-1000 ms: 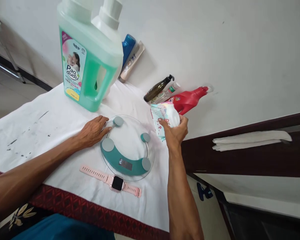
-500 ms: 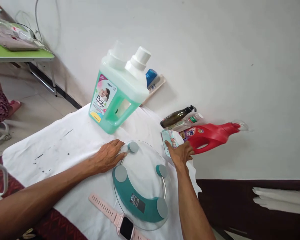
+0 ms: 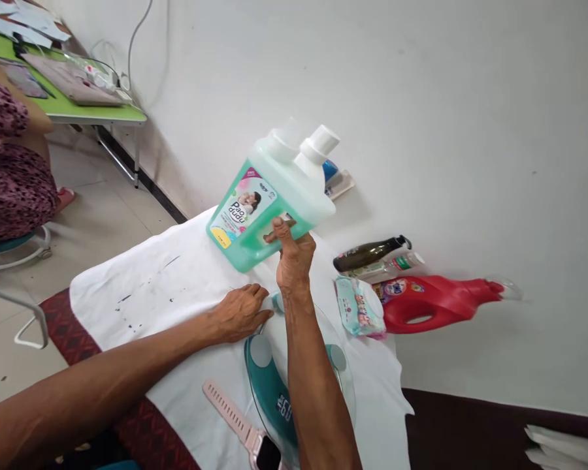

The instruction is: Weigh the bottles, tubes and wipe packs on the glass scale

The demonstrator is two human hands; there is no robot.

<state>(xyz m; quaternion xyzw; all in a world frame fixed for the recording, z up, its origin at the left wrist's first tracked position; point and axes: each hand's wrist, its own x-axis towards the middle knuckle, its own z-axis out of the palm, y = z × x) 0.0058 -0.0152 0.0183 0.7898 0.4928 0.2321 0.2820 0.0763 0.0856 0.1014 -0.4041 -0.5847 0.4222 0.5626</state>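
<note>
My right hand (image 3: 293, 254) grips the handle of a large green detergent jug (image 3: 264, 205) with white caps, tilted at the far side of the white cloth. My left hand (image 3: 240, 313) rests with its fingers curled on the far-left rim of a round glass scale (image 3: 269, 382) with a teal band; my right forearm crosses over the scale. A pack of wet wipes (image 3: 360, 305) lies on the cloth to the right of the scale. A pink smartwatch (image 3: 245, 427) lies at the scale's near left.
A red detergent bottle (image 3: 436, 300), a dark bottle (image 3: 370, 253) and a clear bottle (image 3: 392, 266) lie against the wall. A blue bottle and a tube (image 3: 338, 183) sit behind the jug. Another person (image 3: 10, 170) sits at a green table (image 3: 78, 111) far left. Folded white cloths (image 3: 568, 444) lie at right.
My right hand left the wet wipes on the cloth, moved left and took the green jug's handle; the jug now tilts. My left hand stayed on the scale. The view swung right.
</note>
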